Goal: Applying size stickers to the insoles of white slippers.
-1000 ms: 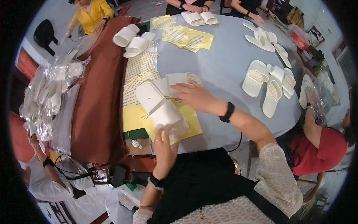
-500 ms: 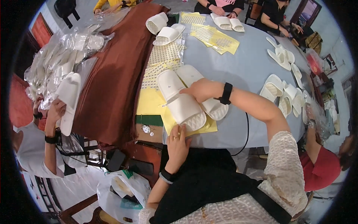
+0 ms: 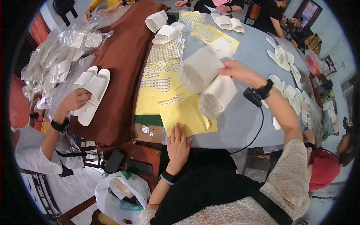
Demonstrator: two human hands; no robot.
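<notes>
my left hand [image 3: 178, 148] lies palm down, fingers stretched out and gripping nothing, its tips on the near edge of a yellow sticker sheet [image 3: 180, 116]. just left of it and slightly ahead, small white discs [image 3: 145, 129] sit on a piece of cardboard [image 3: 144, 138].

ahead of it and to the right, my right hand [image 3: 240, 72] is closed on a pair of white slippers [image 3: 218, 96], near where the two meet. the pair is tilted, to the left of my right hand and over the sheet, open toes pointing left and toward me; it is a little blurred. my left fingertips are apart from it.

ahead and left of both hands, more sticker sheets [image 3: 153, 84] overlap, with a second pair [image 3: 167, 33] at their far end. farther left, on a brown cloth [image 3: 108, 56], a co-worker's hand [image 3: 77, 99] is on two other slippers [image 3: 95, 88]; bagged slippers [image 3: 67, 48] heap beyond.

past my right wrist, loose slippers [image 3: 281, 56] lie on the grey table [image 3: 247, 48]. farthest ahead of that hand, one more pair [image 3: 227, 22] rests.
</notes>
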